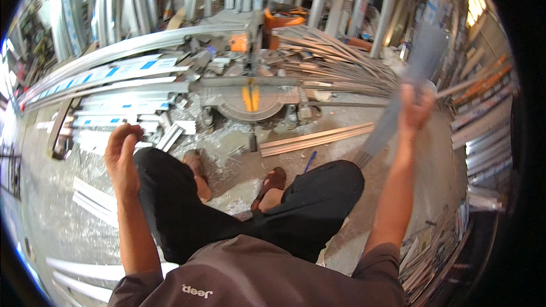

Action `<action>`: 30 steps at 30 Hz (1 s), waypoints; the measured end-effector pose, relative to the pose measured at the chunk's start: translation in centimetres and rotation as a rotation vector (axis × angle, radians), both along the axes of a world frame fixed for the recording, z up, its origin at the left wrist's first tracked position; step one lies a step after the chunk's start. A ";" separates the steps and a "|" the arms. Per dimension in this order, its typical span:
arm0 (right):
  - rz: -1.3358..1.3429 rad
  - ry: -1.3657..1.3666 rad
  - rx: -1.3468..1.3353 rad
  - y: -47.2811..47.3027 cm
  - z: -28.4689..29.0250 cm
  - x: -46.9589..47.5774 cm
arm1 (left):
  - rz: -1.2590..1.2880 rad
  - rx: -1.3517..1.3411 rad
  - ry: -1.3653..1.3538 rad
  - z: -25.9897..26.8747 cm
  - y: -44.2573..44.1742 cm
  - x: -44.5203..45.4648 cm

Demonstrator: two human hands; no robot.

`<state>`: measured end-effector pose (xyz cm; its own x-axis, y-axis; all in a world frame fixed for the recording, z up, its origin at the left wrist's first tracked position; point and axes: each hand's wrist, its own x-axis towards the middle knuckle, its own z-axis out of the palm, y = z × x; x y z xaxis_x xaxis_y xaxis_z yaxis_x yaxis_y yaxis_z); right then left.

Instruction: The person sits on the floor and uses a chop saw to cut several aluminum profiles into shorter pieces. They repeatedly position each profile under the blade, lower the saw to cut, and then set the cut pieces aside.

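Note:
My right hand (414,108) is closed round a long grey metal profile (426,53), blurred, which slants from beside my right knee up to the upper right. My left hand (123,153) is raised over my left knee, its fingers curled; whether anything small is in it does not show. In front of me on the floor stands a miter saw (249,98) with an orange handle and a yellow insert in its round base. A short bundle of copper-coloured profiles (315,138) lies between the saw and my right knee.
Long silvery profiles (128,49) lie left of the saw, several with blue-marked film. Offcuts (204,57) are heaped behind it, and thin brown strips (337,57) lie at its right. Upright profiles (128,0) line the back. A blue pen-like object (310,161) lies near my right knee.

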<state>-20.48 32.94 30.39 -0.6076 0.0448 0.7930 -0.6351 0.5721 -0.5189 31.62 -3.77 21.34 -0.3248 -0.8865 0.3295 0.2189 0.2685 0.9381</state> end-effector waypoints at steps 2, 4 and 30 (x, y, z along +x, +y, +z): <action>0.151 -0.072 -0.327 2.5 3.8 -1.0 | -0.080 0.018 -0.061 0.6 0.2 -0.7; 0.222 -0.043 -0.662 4.0 6.6 -2.2 | -0.173 0.022 -0.162 1.0 0.5 -1.7; 0.196 -1.542 -1.219 -27.7 -34.3 18.4 | -0.648 -0.659 -1.131 -20.8 -4.4 -23.1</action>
